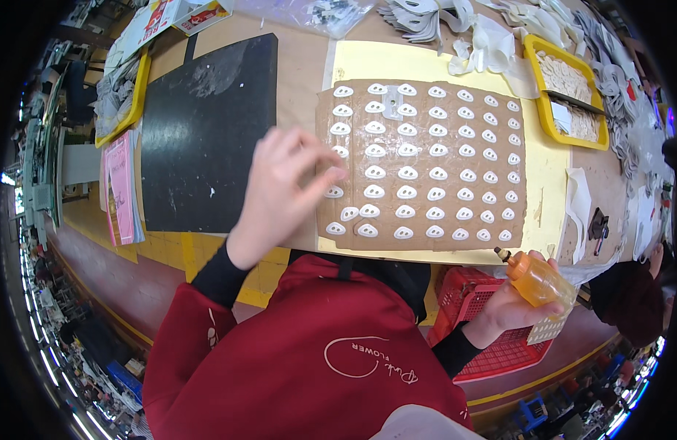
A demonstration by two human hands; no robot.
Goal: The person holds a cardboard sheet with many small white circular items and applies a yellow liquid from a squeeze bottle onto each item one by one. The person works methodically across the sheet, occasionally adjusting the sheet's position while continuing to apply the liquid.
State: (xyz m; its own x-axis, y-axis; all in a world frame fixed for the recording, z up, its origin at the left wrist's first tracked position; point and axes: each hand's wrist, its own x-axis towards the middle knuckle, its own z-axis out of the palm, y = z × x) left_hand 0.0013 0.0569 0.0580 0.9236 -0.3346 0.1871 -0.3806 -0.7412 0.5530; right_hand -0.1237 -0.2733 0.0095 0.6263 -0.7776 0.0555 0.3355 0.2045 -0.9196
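My cardboard sheet (422, 161) is mid-brown, patterned with rows of small white pieces (407, 172), each marked by two darker spots. The paper (547, 198) under it is pale yellow, and the counter (303, 81) is tan. My bottle (538, 284) is amber-orange, its cap a stronger orange with a dark tip. The board (206, 147) is black with greyish smudges. I wear a deep red top (309, 315) with white line drawing and lettering, and black cuffs (218, 277). The tray (541, 110) is bright yellow, the crate (467, 292) red, the booklet (118, 189) pink.
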